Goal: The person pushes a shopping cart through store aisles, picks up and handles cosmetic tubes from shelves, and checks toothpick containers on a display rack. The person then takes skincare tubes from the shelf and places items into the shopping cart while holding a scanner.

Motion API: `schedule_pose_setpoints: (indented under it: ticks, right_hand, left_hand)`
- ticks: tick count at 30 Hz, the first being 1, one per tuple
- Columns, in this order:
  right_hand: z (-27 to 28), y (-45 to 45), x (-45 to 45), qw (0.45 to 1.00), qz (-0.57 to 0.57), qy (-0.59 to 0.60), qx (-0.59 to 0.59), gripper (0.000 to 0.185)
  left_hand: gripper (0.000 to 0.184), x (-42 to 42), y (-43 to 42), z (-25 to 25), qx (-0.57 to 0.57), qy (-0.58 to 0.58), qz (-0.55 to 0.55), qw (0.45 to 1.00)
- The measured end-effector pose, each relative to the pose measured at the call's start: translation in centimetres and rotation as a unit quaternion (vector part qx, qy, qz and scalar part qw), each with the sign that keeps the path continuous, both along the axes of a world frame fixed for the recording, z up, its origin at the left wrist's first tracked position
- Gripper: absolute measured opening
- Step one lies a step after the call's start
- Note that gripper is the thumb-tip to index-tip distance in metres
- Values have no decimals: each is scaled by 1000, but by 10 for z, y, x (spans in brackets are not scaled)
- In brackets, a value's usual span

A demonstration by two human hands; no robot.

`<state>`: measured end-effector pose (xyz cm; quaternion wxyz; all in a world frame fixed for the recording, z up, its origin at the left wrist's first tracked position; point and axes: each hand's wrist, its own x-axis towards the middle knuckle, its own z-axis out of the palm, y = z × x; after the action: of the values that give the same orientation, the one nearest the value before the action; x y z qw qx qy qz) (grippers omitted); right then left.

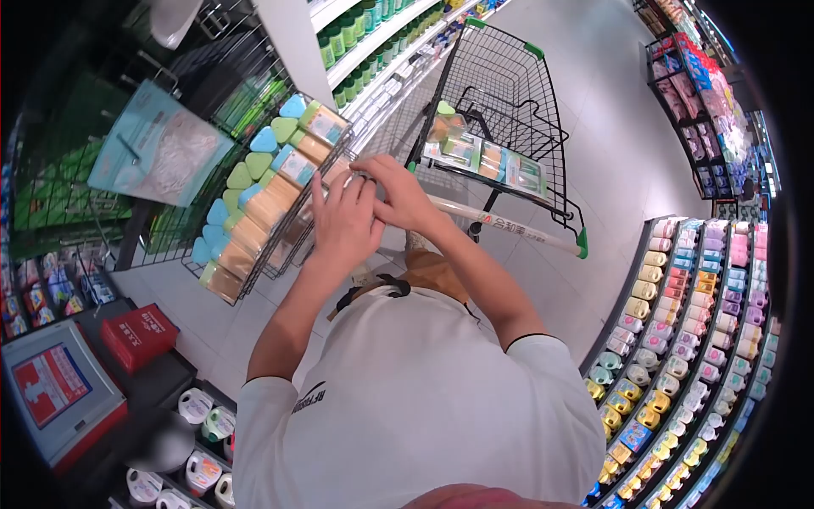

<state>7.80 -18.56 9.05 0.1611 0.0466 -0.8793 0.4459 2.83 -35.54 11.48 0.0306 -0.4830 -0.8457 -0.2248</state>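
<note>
Watching left hand point(349, 222) and right hand point(397, 188) close together beside wire basket point(289, 227)

Far left on my feed: blue bag point(151, 146) with clear window, red box point(140, 337) lower down. Next, canisters point(268, 201) with blue and green lids, in rows inside the basket, just left of the hands. Left hand near the basket's right edge, fingers mostly straight; I can't tell if it grips anything. Right hand just beside it, fingers bent toward the left fingers; can't tell its hold either. Further right, shopping cart point(504, 71), packs point(492, 161) inside, handle point(507, 226) beyond the right forearm. Far right, bottles point(650, 273) in shelf rows.
</note>
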Motion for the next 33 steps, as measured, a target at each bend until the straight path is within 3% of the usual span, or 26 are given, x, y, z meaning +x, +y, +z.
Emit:
schedule_pose_setpoints:
  ticks: [8,19,33]
  right_hand:
    - [-16,76,24,997,-62,-54,10,50]
    - [-60,184,45,989,-126,-68,23,52]
    - [-154,269,60,961,-120,-222,109,53]
  left_hand:
    - [46,0,85,-16,17,-36,-67,997]
    - [59,2,199,-50,-10,-51,-113,992]
    - [65,25,219,-84,-120,-101,-56,986]
